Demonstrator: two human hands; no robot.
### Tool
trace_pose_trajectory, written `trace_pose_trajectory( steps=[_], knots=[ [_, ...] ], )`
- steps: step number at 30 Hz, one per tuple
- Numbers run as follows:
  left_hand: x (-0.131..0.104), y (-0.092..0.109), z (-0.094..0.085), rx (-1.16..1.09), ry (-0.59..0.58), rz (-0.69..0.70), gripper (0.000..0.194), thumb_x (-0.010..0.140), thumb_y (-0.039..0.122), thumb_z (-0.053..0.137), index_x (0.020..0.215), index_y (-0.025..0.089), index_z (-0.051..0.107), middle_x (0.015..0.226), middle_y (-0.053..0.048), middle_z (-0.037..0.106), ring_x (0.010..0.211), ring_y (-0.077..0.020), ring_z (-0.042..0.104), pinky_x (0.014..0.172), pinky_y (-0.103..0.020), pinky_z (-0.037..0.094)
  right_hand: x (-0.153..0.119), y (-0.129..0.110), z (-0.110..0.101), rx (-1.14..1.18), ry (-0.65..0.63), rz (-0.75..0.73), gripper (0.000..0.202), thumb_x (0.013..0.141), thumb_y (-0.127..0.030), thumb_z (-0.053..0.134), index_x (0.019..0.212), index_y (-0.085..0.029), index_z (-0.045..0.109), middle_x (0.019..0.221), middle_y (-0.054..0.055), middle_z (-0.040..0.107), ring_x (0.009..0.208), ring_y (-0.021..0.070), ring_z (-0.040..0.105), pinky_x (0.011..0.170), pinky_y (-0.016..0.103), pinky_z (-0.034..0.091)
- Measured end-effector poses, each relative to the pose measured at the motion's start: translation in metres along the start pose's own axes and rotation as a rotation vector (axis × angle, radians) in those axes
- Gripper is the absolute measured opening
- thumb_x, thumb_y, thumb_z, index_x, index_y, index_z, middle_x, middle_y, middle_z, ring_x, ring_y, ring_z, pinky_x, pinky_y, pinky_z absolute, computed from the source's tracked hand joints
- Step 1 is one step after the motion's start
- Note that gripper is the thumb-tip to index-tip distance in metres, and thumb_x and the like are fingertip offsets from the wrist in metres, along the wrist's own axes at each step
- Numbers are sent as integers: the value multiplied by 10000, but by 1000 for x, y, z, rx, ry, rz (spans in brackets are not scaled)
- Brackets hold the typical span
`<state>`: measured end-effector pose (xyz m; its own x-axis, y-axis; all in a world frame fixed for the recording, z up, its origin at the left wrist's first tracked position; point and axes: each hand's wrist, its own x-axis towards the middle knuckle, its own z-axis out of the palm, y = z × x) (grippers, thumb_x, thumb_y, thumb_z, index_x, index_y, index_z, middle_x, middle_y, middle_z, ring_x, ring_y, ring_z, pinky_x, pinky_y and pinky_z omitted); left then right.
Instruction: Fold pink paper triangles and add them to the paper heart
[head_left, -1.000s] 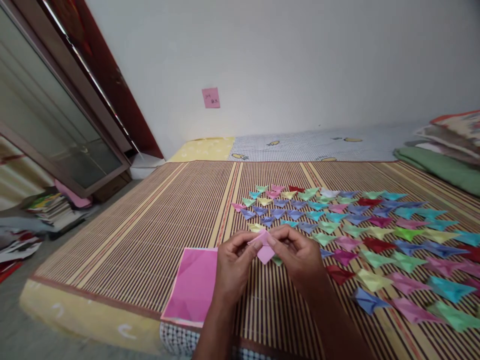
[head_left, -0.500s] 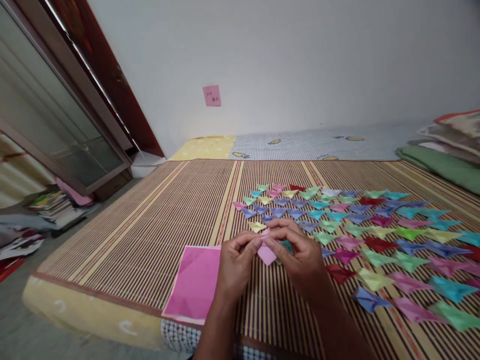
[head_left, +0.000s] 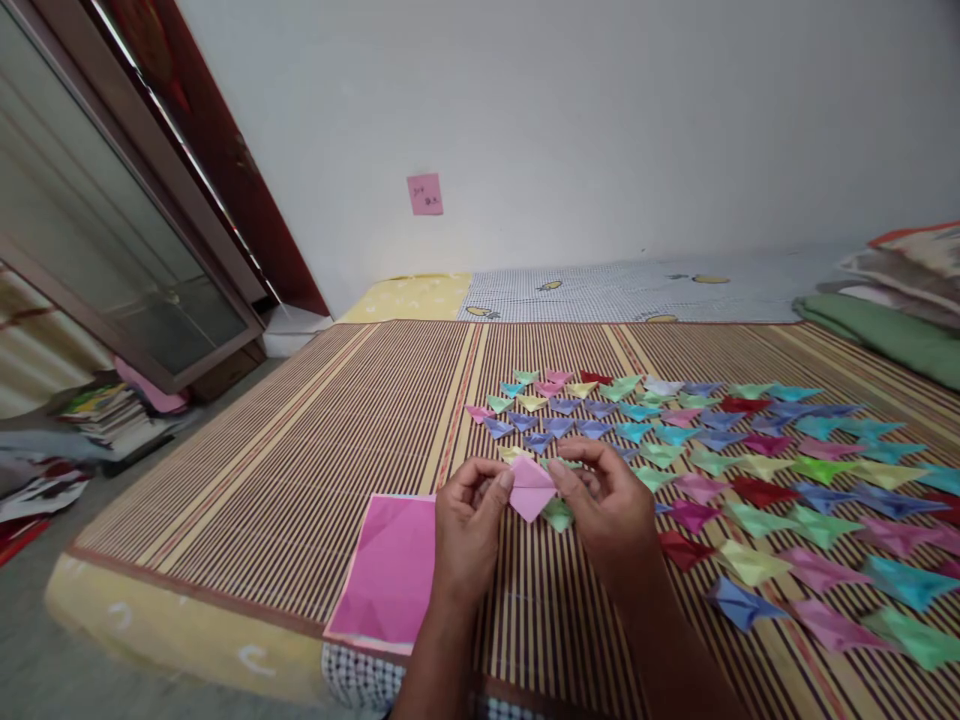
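I see dozens of folded paper shapes (head_left: pixel 720 470) already laid out in rows on the striped mat (head_left: pixel 300 470). My left hand (head_left: pixel 466 530) and right hand (head_left: pixel 607 510) pinch 1 half-folded pink paper (head_left: pixel 531 488) just above the mat, fingers closed on its corners. The stack of pink sheets (head_left: pixel 386 570) beside my left hand suggests more remain.

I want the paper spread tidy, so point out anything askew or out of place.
Nothing is damaged or spilled. The folded paper pieces lie in loose, uneven rows on the striped mat. The pink sheet overhangs the mat's near edge. Both hands, left and right, hold a pink folded piece.
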<state>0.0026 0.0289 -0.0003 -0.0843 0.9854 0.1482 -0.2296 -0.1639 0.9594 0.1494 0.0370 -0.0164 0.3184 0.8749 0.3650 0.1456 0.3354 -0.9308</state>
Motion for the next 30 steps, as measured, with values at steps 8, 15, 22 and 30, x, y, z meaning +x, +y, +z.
trace_pose_trajectory(
  steps=[8, 15, 22, 30],
  knots=[
    [-1, 0, -3, 115, 41, 141, 130, 896, 310, 727, 876, 181, 728, 832, -19, 723, 786, -159, 667, 735, -243, 523, -6, -15, 0, 120, -165, 87, 193, 868, -383, 749, 894, -195, 719, 831, 46, 766, 771, 206, 739, 701, 298, 586],
    [-2, -5, -1, 99, -33, 130, 111, 898, 295, 736, 899, 184, 740, 859, -21, 737, 805, -159, 680, 753, -243, 534, -11, -22, 4, 56, -90, 22, 154, 876, -348, 741, 925, -203, 748, 862, 48, 788, 788, 215, 748, 740, 330, 589],
    [-4, -5, 3, 228, 6, 236, 79, 916, 267, 722, 942, 200, 754, 896, -30, 748, 838, -175, 702, 767, -273, 556, -10, -22, 3, -67, -67, -140, 74, 909, -283, 701, 911, -217, 733, 830, 12, 766, 768, 182, 728, 723, 294, 576],
    [-7, -4, 11, 444, 86, 587, 192, 929, 121, 670, 1035, 225, 792, 983, -50, 775, 949, -178, 723, 878, -305, 569, -13, -20, 7, -71, -29, -115, 68, 910, -264, 687, 925, -215, 731, 834, 17, 766, 769, 190, 726, 732, 306, 581]
  ],
)
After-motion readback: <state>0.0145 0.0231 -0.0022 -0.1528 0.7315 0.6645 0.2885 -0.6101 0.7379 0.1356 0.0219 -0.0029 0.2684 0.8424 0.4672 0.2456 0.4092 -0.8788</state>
